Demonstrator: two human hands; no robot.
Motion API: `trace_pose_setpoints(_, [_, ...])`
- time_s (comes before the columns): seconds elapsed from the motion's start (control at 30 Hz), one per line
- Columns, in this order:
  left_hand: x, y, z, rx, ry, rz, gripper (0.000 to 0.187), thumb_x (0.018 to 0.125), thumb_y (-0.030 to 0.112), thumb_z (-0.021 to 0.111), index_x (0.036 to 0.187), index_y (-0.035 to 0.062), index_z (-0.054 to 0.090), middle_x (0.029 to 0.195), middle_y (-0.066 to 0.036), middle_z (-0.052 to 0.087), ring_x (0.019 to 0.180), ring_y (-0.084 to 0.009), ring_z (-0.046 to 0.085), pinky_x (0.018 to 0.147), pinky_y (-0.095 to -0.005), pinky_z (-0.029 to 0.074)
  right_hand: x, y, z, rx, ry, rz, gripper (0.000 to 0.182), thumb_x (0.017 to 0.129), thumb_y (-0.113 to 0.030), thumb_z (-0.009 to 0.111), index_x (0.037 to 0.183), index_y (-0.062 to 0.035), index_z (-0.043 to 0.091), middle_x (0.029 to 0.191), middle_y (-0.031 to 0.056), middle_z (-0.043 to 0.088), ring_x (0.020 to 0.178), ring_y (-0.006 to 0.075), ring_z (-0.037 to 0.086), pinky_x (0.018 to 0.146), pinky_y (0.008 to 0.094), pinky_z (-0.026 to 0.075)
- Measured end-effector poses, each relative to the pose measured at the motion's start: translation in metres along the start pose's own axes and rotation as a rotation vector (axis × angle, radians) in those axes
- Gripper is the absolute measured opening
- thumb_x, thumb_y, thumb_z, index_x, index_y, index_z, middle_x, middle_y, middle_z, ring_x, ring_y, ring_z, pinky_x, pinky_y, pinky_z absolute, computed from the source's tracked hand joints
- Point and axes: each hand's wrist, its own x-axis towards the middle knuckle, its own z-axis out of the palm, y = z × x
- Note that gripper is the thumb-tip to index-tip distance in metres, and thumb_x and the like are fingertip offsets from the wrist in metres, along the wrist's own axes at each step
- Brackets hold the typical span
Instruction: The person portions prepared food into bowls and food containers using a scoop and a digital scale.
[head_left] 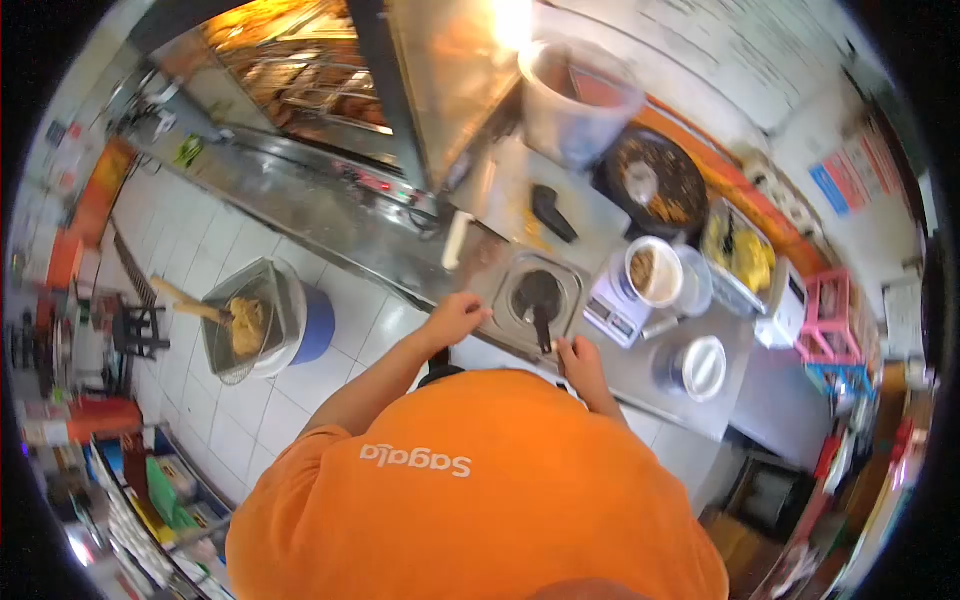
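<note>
My left hand (457, 320) hovers at the counter's front edge, fingers curled with nothing seen in them. Beside it, a steel pan (578, 285) is set on the counter, holding a black utensil (541, 298) with a round head and a handle pointing toward me. The fingertips of my right hand (584, 366) are pinched right at that handle's end. Just beyond my left hand lies a white-handled knife (457, 240). To the right of the pan, a white tub (668, 284) of brown contents sits on a digital kitchen scale (612, 312).
A lidded tub (697, 368) stands on the right. Behind are a board (590, 205) with a black-handled object (552, 213), a dark round pan (690, 170) and a large bucket (560, 120). A lit glass cabinet (425, 90) rises at back left. On the floor, a basket (215, 345) rests over a blue bucket (318, 325).
</note>
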Motion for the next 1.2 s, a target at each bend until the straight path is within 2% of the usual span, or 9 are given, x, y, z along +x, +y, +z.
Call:
trace_pose_setpoints(0.07, [-0.014, 0.006, -0.018, -0.075, 0.022, 0.017, 0.020, 0.086, 0.019, 0.059, 0.086, -0.0010, 0.061, 0.072, -0.004, 0.058, 0.066, -0.0092, 0.051, 0.061, -0.0260, 0.043, 0.001, -0.021, 0.009, -0.063, 0.002, -0.055, 0.037, 0.087, -0.026, 0.057, 0.065, -0.0002, 0.044, 0.052, 0.0080, 0.049, 0.045, 0.0147, 0.050, 0.041, 0.0302, 0.038])
trace_pose_setpoints(0.17, [-0.052, 0.036, -0.060, -0.101, 0.056, -0.090, 0.020, 0.086, 0.019, 0.059, 0.085, -0.0013, 0.062, 0.070, -0.003, 0.058, 0.065, -0.0088, 0.050, 0.060, -0.0255, 0.043, 0.010, -0.049, 0.031, 0.075, -0.032, 0.036, 0.035, 0.087, -0.024, 0.058, 0.065, -0.0007, 0.044, 0.051, 0.0055, 0.047, 0.044, 0.0126, 0.046, 0.040, 0.0296, 0.035])
trace_pose_setpoints(0.27, [-0.087, 0.046, -0.110, -0.328, 0.067, -0.197, 0.020, 0.086, 0.018, 0.058, 0.087, -0.0019, 0.063, 0.072, -0.002, 0.060, 0.066, -0.0089, 0.052, 0.061, -0.0249, 0.043, 0.019, -0.099, 0.058, 0.028, -0.172, -0.067, 0.020, 0.091, -0.021, 0.053, 0.082, -0.0025, 0.053, 0.057, -0.0023, 0.045, 0.047, 0.0046, 0.041, 0.042, 0.0223, 0.032])
trace_pose_setpoints(0.33, [-0.110, 0.057, -0.149, -0.407, 0.237, -0.283, 0.020, 0.085, 0.016, 0.058, 0.090, -0.0028, 0.063, 0.075, -0.002, 0.061, 0.068, -0.0087, 0.053, 0.064, -0.0233, 0.043, 0.037, -0.120, 0.085, 0.069, -0.255, -0.137, 0.019, 0.091, -0.021, 0.053, 0.086, -0.0029, 0.054, 0.058, -0.0029, 0.045, 0.047, 0.0043, 0.040, 0.043, 0.0217, 0.032])
trace_pose_setpoints(0.5, [-0.136, 0.051, -0.251, -0.674, 0.420, -0.088, 0.021, 0.085, 0.012, 0.058, 0.099, -0.0014, 0.063, 0.077, 0.001, 0.058, 0.069, -0.0068, 0.048, 0.063, -0.0222, 0.039, 0.079, -0.234, 0.160, 0.192, -0.425, -0.310, 0.018, 0.091, -0.022, 0.051, 0.091, -0.0046, 0.055, 0.060, -0.0058, 0.043, 0.049, 0.0026, 0.037, 0.044, 0.0195, 0.033])
trace_pose_setpoints(0.63, [-0.123, 0.035, -0.337, -0.642, 0.471, 0.100, 0.025, 0.084, 0.006, 0.054, 0.107, -0.0031, 0.060, 0.086, -0.001, 0.061, 0.077, -0.0080, 0.049, 0.071, -0.0231, 0.039, 0.135, -0.308, 0.213, 0.276, -0.441, -0.351, 0.019, 0.090, -0.022, 0.053, 0.083, -0.0039, 0.055, 0.063, -0.0051, 0.047, 0.053, 0.0036, 0.042, 0.046, 0.0209, 0.033])
trace_pose_setpoints(0.77, [-0.087, 0.038, -0.414, -0.575, 0.559, 0.196, 0.027, 0.083, 0.007, 0.054, 0.108, -0.0048, 0.059, 0.087, -0.001, 0.062, 0.075, -0.0078, 0.050, 0.071, -0.0225, 0.040, 0.188, -0.367, 0.252, 0.300, -0.374, -0.448, 0.023, 0.090, -0.025, 0.054, 0.079, -0.0050, 0.054, 0.061, -0.0049, 0.046, 0.051, 0.0032, 0.040, 0.045, 0.0207, 0.032])
trace_pose_setpoints(0.9, [-0.040, 0.037, -0.478, -0.602, 0.510, 0.283, 0.026, 0.084, 0.007, 0.053, 0.107, -0.0039, 0.060, 0.086, -0.001, 0.062, 0.073, -0.0071, 0.049, 0.070, -0.0222, 0.040, 0.219, -0.418, 0.276, 0.422, -0.314, -0.403, 0.024, 0.090, -0.025, 0.054, 0.077, -0.0049, 0.054, 0.059, -0.0046, 0.046, 0.049, 0.0045, 0.038, 0.043, 0.0220, 0.030])
trace_pose_setpoints(1.2, [0.021, 0.040, -0.541, -0.731, 0.331, 0.334, 0.024, 0.086, 0.008, 0.053, 0.107, -0.0026, 0.058, 0.092, -0.003, 0.063, 0.075, -0.0081, 0.052, 0.071, -0.0224, 0.042, 0.265, -0.457, 0.288, 0.471, -0.228, -0.402, 0.025, 0.090, -0.026, 0.054, 0.076, -0.0054, 0.054, 0.058, -0.0029, 0.043, 0.045, 0.0058, 0.036, 0.041, 0.0215, 0.027])
